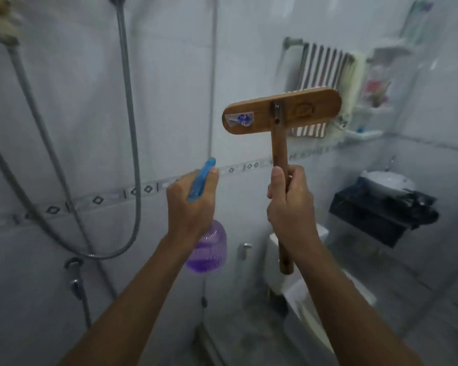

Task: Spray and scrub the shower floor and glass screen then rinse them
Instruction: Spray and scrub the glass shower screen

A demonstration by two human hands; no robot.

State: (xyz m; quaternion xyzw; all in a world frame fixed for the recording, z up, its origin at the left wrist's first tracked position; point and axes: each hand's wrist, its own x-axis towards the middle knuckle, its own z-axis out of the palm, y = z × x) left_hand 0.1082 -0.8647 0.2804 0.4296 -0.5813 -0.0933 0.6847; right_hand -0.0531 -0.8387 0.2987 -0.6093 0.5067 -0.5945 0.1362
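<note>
Both hands are up at chest height, working the glass screen [315, 260] stage, not the floor. Left hand [189, 207] is wrapping the neck of the spray bottle [208, 249], purple body hanging below the fist, blue trigger head [201, 180] poking out above, one of the fingers [214, 170] resting at the nozzle end; can't tell if the trigger is being pulled. Right hand [291, 207] is closing fully around the wooden handle of the scrub brush [282, 112], handle roughly upright, head turned crosswise with its flat back facing the camera, so bristles are pointing away at the glass. Whether bristles are touching the glass: can't tell, blur. Beyond the glass: toilet [283, 260], striped towel [320, 67] on its rail, corner shelf [368, 133]. To the left, shower hose [127, 101] is looping down the tiled wall. Shower floor is barely in view at the bottom. Judgement: spraying and scrubbing of the screen is in hand, rinse not yet started. Next move is likely needing the nozzle aimed at the pane, then the brush pressed flat and swept in strokes.
</note>
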